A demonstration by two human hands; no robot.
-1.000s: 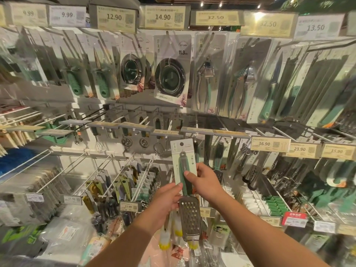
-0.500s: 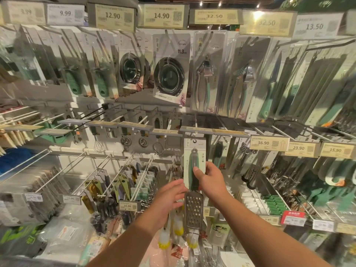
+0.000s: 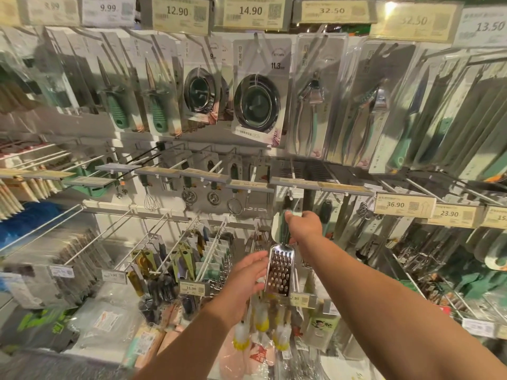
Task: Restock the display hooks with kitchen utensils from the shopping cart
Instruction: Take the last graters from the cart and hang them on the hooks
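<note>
One head-worn camera faces the display wall (image 3: 115, 149) squarely at arm's reach, tilted slightly downward; its wide lens bends the edges, which seem blurred.

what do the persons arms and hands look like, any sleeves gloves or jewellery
Both arms are bare as far back as the picture shows: no sleeve reaches the forearms. The left hand and right hand wear no gloves, and no ring, watch or wristband can be seen on either. The fingernails look short and plain. Motion blur hides finer detail.
</note>
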